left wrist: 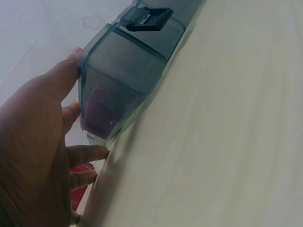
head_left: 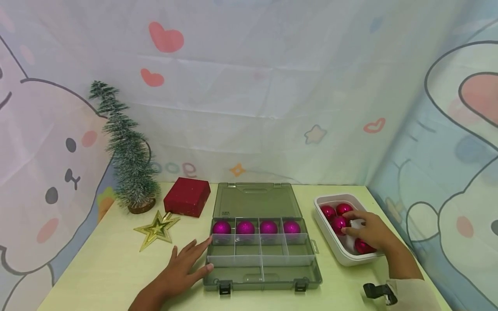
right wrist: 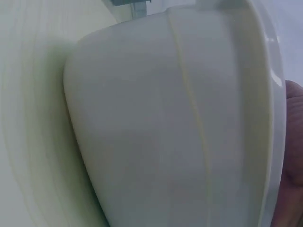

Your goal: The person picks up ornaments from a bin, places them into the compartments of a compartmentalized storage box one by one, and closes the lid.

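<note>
A grey-green divided case (head_left: 249, 273) lies with its lid (head_left: 256, 201) folded back. Four compartments in its back row each hold a glittery purple ball, one being this ball (head_left: 221, 227). My left hand (head_left: 180, 270) has its fingers spread at the case's left side, thumb near the rim; the left wrist view shows the fingers (left wrist: 87, 153) along the case wall. My right hand (head_left: 369, 231) reaches into a white tub (head_left: 330, 244), thumb and fingertips pinching a shiny magenta bauble (head_left: 337, 223). In the right wrist view the tub wall (right wrist: 151, 118) hides most of that hand.
Other shiny baubles (head_left: 344, 209) sit in the tub. At the back left stand a small frosted tree (head_left: 132, 164) and a dark red box (head_left: 187, 196), with a gold star (head_left: 157, 230) in front. A printed cloth (head_left: 253, 99) hangs behind the table (head_left: 93, 272).
</note>
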{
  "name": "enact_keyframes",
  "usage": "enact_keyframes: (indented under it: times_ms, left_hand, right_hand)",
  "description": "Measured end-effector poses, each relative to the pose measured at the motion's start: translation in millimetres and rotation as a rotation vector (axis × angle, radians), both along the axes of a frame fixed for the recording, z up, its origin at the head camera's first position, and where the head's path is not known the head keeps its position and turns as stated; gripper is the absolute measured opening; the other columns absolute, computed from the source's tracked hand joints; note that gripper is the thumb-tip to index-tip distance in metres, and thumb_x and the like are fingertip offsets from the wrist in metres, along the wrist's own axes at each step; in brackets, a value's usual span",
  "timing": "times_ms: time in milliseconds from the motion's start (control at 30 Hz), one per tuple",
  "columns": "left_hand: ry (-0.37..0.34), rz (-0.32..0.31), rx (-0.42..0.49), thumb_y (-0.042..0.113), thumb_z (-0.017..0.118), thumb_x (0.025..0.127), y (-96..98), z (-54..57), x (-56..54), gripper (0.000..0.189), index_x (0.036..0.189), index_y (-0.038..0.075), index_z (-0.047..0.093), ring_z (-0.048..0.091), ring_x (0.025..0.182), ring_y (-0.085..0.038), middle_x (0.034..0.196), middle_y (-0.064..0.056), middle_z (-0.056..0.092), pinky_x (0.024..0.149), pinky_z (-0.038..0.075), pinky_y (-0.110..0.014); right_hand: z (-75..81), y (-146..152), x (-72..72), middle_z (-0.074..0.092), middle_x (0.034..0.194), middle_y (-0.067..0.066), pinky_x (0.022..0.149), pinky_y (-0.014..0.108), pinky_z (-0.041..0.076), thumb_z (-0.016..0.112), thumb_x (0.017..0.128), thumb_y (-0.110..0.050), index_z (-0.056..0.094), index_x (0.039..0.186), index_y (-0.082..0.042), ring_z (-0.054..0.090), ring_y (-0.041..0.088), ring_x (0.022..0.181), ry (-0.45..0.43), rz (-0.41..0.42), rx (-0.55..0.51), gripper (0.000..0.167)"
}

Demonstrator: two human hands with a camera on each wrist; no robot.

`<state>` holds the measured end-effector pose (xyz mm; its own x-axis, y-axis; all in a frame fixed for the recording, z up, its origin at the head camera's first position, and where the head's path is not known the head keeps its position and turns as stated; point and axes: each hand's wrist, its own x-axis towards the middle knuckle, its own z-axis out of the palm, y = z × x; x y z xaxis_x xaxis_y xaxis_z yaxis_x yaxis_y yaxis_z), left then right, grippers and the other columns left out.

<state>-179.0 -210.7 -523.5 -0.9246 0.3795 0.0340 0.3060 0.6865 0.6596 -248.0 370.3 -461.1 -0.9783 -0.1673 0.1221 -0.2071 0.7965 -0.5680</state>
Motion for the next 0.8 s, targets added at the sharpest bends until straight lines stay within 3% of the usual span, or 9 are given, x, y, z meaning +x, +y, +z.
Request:
enact_keyframes:
  times_ms: [133,400,500,633,733,800]
  left_hand:
    - [0.003,0.0,-0.002,0.054,0.061,0.108,-0.6,0.0,-0.3,0.074,0.174,0.033,0.032,0.025,0.166,-0.052,0.175,-0.006,0.044,0.119,-0.006,-0.092]
    - [0.0,-0.007,-0.003,0.053,0.061,0.108,0.7,3.7,0.3,0.074,0.174,0.031,0.033,0.026,0.166,-0.052,0.175,-0.007,0.044,0.119,-0.005,-0.092]
    - [0.008,-0.008,0.006,0.052,0.062,0.108,1.2,5.2,0.4,0.074,0.173,0.031,0.034,0.027,0.165,-0.053,0.175,-0.007,0.044,0.119,-0.005,-0.092]
    - [0.008,-0.008,0.007,0.052,0.062,0.108,1.4,5.0,0.9,0.074,0.173,0.03,0.034,0.027,0.165,-0.053,0.175,-0.007,0.045,0.119,-0.005,-0.091]
    - [0.002,-0.006,0.006,0.052,0.062,0.108,1.5,4.2,1.3,0.074,0.173,0.03,0.034,0.026,0.165,-0.053,0.175,-0.007,0.044,0.119,-0.006,-0.091]
    - [-0.005,-0.005,0.007,0.052,0.062,0.108,1.6,3.9,1.6,0.074,0.173,0.03,0.034,0.026,0.166,-0.053,0.175,-0.007,0.044,0.119,-0.006,-0.091]
  right_hand:
    - [-1.8,-3,2.6,0.068,0.142,0.034,0.102,0.075,0.054,0.083,0.097,-0.027,0.071,0.136,0.0,0.065,0.062,0.124,0.03,-0.047,-0.032,0.049]
    - [-0.6,-4,9.5,0.071,0.138,0.029,0.107,0.067,0.057,0.08,0.101,-0.02,0.064,0.145,0.0,0.073,0.049,0.121,0.108,-0.046,-0.119,0.051]
    - [2.0,-3,11.8,0.067,0.141,0.028,0.101,0.047,0.065,0.079,0.101,-0.014,0.061,0.149,-0.002,0.079,0.044,0.112,0.146,0.003,-0.167,0.053]
    - [2.3,-2,12.2,0.061,0.147,0.025,0.089,0.015,0.059,0.076,0.102,-0.004,0.056,0.154,-0.001,0.082,0.014,0.103,0.214,0.112,-0.235,0.056]
    - [0.6,-5,11.1,0.057,0.147,0.015,0.086,0.013,0.06,0.07,0.103,0.003,0.053,0.157,0.001,0.074,-0.004,0.105,0.245,0.196,-0.312,0.056]
    - [-0.8,-7,9.8,0.055,0.148,0.005,0.087,0.014,0.062,0.067,0.104,0.007,0.052,0.157,0.003,0.069,-0.009,0.111,0.258,0.247,-0.357,0.055]
